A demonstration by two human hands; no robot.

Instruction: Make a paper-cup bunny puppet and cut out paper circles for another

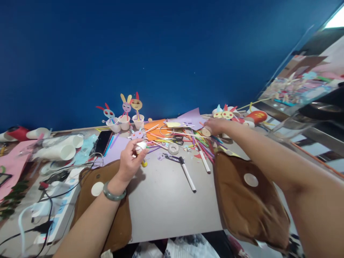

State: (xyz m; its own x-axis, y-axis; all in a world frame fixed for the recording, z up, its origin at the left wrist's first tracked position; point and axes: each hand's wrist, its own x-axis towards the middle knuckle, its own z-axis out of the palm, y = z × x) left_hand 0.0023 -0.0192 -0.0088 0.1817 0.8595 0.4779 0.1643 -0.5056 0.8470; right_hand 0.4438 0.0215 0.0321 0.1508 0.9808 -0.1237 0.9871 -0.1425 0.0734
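My left hand (pixel 130 159), with a jade-like bangle on its wrist, is closed around a small white and yellow tube (pixel 144 163) that looks like a glue stick. It hovers over the table's left middle, beside a lilac paper rabbit face (pixel 137 134). My right hand (pixel 215 126) reaches to the back right of the craft pile. Against its fingers is a round tan disc or roll (pixel 206 132); most of the fingers are hidden, so I cannot tell if they grip it. Between the hands lie scissors (pixel 177 140), a tape roll (pixel 173 148) and a compass (pixel 187 174).
Paper cups (pixel 124 123) with rabbit figures stand by the blue wall; more figures (pixel 227 114) are at the back right. Brown cushions (pixel 238 190) flank the work surface. A phone (pixel 102 142), a power strip (pixel 63 206) and cables lie left. A white marker (pixel 203 160) points forward.
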